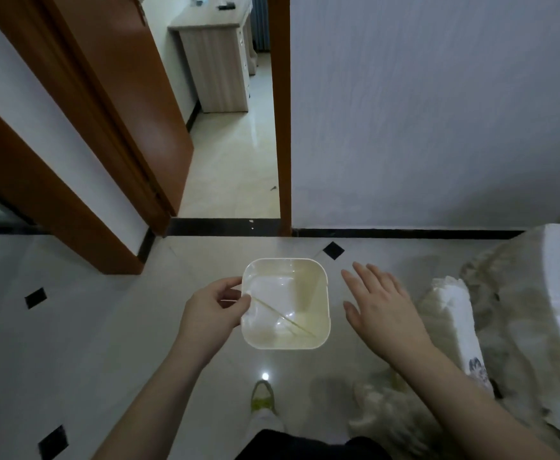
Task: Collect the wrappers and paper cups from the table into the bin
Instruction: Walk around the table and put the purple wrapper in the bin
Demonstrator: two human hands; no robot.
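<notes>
Bin gripped at its left rim.
The square cream bin [285,303], clear liner inside, is pinched by the left hand [213,308]; the right hand [379,300] is spread flat beside it.

Left hand [210,312] on bin [325,293] rim

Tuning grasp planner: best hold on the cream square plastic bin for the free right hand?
Take the cream square plastic bin by its right rim, coming from the right. The left hand already pinches the left rim, and the right hand hovers open beside the right wall. The rim is thin, upright and open-topped, so thumb outside, fingers inside should pinch well.
</notes>
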